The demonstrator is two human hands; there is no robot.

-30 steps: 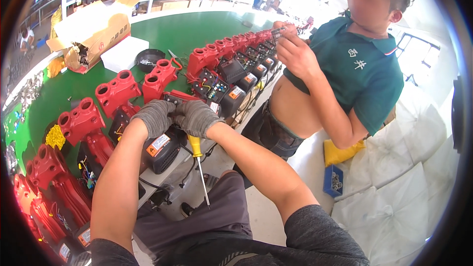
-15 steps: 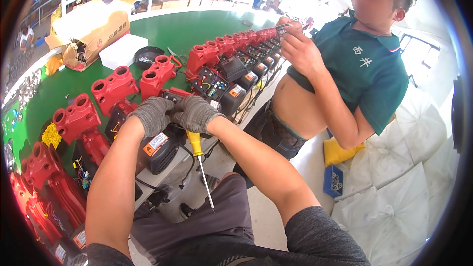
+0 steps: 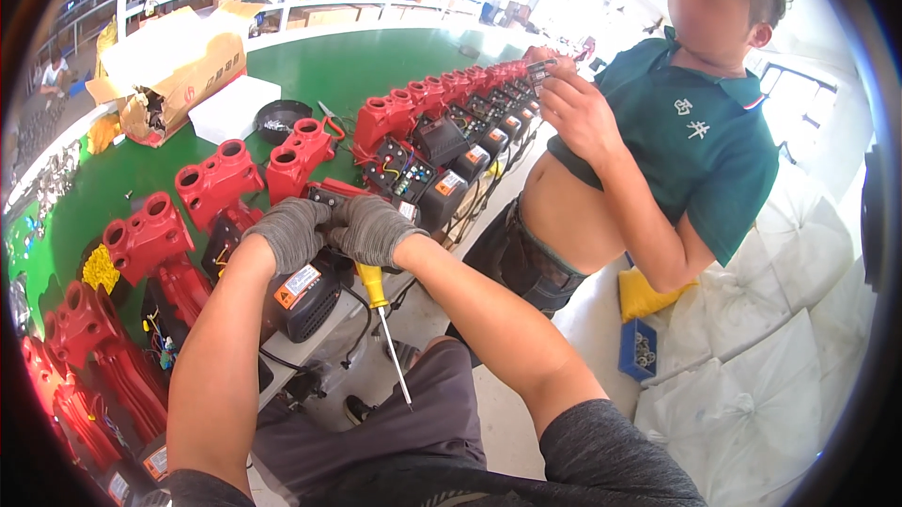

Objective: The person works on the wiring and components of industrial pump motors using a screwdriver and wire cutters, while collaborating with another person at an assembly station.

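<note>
My left hand, in a grey knit glove, bends over the black part of a machine at the bench edge. Its fingers are curled, and what they grip is hidden. Beside it, my right hand, also gloved, holds a screwdriver with a yellow handle, its shaft pointing down toward my legs. The fingertips of both hands meet at the machine. That machine has a red metal casting with round holes beyond my hands and a black vented housing below my left wrist.
Several similar red castings line the green bench on both sides. A black bowl, red-handled pliers and a cardboard box sit behind. At right, a person in a green shirt holds a small part. Cables hang off the edge.
The view has shifted slightly, so the bench things sit a little lower. Both hands stay together at the same machine, with the screwdriver still in the right hand.
</note>
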